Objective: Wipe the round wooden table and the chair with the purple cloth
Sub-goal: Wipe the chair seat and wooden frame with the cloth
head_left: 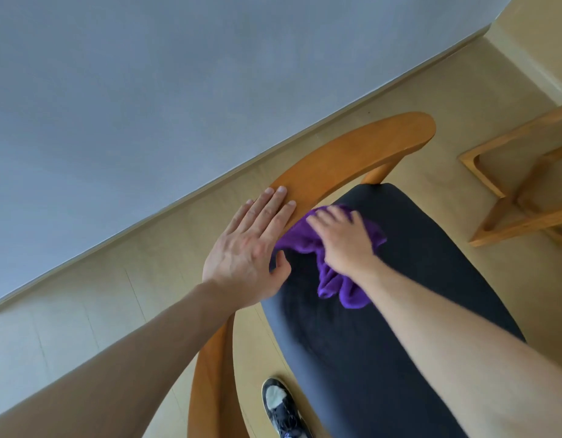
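Over on the left, your left hand [251, 245] lies flat and spread on the curved wooden backrest [352, 153] of the chair [399, 311], fingers together and stretched along the rail, thumb dipping toward the dark seat cushion [431, 279]; it grips nothing, it just braces the frame. Keep that weight there so the chair doesn't slide on the pale floor [99, 311]. Moving right, your right hand [343, 238] presses palm-down on the purple cloth [305, 238], fingers spread over it, not pinching, with the cloth bunched at the back of the seat right where cushion meets backrest. That looks like the seat wipe in hand, so flatten the loose folds trailing under your wrist and push in long overlapping strokes toward the front edge, working the seam first. Further right, a wooden frame [510, 191] stands on the floor, apart from the chair. The round table isn't in view. Down below, your shoe [283, 406] sits beside the seat.
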Tool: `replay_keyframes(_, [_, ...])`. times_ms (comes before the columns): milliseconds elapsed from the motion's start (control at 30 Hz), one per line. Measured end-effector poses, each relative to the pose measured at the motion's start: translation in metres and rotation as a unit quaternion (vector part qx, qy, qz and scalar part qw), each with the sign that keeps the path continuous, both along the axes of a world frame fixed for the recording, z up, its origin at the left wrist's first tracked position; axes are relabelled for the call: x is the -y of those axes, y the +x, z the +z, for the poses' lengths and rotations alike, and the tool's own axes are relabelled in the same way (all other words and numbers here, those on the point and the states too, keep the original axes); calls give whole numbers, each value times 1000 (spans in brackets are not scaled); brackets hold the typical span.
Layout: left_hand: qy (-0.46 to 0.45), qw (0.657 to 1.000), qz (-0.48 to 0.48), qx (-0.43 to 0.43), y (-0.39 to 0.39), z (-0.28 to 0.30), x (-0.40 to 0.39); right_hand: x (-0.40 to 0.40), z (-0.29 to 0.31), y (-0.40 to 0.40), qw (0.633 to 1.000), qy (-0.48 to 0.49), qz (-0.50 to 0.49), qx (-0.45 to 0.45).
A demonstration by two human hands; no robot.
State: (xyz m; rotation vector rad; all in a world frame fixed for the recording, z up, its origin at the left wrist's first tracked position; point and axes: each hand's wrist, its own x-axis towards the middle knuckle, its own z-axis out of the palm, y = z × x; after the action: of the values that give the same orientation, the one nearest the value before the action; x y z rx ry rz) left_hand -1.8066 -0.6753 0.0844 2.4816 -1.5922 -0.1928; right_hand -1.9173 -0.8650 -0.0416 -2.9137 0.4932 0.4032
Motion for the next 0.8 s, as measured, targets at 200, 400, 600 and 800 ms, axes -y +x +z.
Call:
replay_keyframes(200, [7,1000,8,7,0,-1,0,69,-6,-9,969,-12,-241,-41])
replay_keyframes(400, [-20,1000,8,-4,1,-3,-2,-41,6,2,978,56,-200,-21])
replay_keyframes(600, [-6,1000,-3,-7,0,-2,-2,-63,0,-44,991,82,107,-19])
replay_keyframes(800, [16,1000,-4,6,-2,1,0,58,-1,-61,997,-22,-59,-44])
